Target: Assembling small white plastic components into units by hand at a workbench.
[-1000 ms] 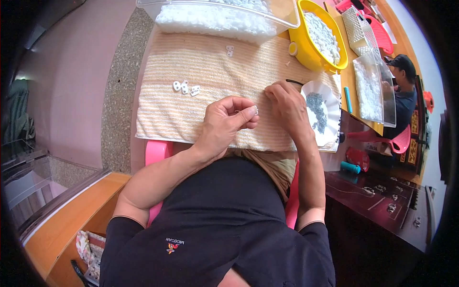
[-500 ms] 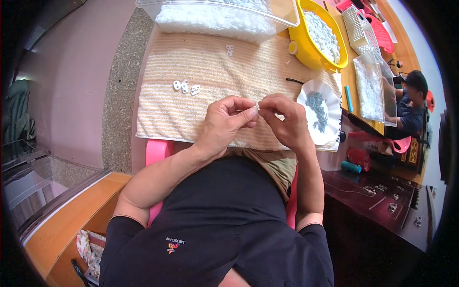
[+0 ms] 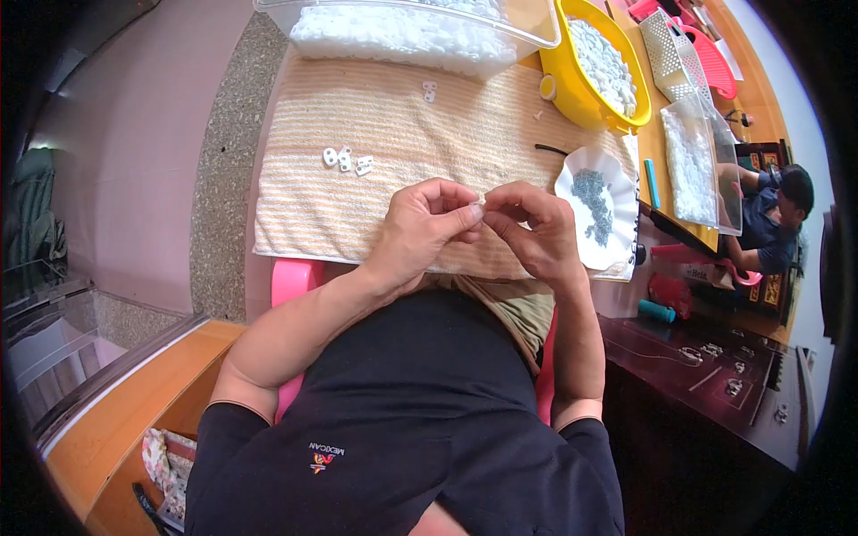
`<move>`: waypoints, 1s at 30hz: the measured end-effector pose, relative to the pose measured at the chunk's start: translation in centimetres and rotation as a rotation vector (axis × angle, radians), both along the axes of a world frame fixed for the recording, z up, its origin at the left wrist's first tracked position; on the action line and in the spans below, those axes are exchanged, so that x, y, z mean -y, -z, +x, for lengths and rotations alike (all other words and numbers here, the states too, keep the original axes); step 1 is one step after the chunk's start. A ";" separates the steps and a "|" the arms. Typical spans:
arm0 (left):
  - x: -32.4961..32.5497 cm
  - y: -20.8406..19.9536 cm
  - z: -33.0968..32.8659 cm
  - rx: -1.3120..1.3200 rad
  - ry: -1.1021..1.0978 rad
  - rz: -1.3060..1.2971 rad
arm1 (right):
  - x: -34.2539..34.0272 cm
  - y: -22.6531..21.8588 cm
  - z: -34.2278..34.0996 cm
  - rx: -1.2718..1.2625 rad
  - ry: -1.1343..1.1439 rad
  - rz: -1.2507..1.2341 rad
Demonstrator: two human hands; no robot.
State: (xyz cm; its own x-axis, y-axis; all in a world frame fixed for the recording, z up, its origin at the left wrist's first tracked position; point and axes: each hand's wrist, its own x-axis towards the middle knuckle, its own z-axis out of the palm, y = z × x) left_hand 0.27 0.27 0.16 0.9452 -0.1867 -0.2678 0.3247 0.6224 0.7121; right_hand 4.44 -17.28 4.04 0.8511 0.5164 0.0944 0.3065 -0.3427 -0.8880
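Over the striped towel (image 3: 357, 116), near its front edge, my left hand (image 3: 429, 219) and my right hand (image 3: 532, 223) meet fingertip to fingertip. Between them they pinch a small white plastic piece (image 3: 482, 202); most of it is hidden by the fingers. Several small white plastic pieces with dark holes (image 3: 345, 160) lie on the towel to the left of my hands. Farther off, a similar white piece (image 3: 430, 91) lies alone. Close to the right of my right hand is a white fluted dish (image 3: 581, 183) holding a heap of small dark grey bits (image 3: 592, 204), possibly screws.
A clear bin (image 3: 402, 55) of white pieces stands at the far edge, beside a yellow basin (image 3: 565, 85) filled with more. A thin black tool (image 3: 550, 151) lies by the dish. At right, a co-worker (image 3: 773, 214) sits by another clear bin (image 3: 688, 170).
My hands stay almost in place, with slight finger movement around the small piece. The co-worker at right has shifted, leaning lower.
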 end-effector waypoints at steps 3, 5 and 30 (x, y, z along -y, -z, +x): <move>-0.2 -0.1 0.0 -0.005 0.023 -0.026 | 0.3 0.5 -0.1 -0.044 -0.003 0.039; -0.2 -0.1 0.0 -0.012 0.029 -0.034 | 0.4 0.9 0.0 -0.062 -0.019 0.069; -0.3 0.0 0.0 -0.061 0.051 -0.162 | 0.4 3.2 -0.5 -0.380 0.061 0.428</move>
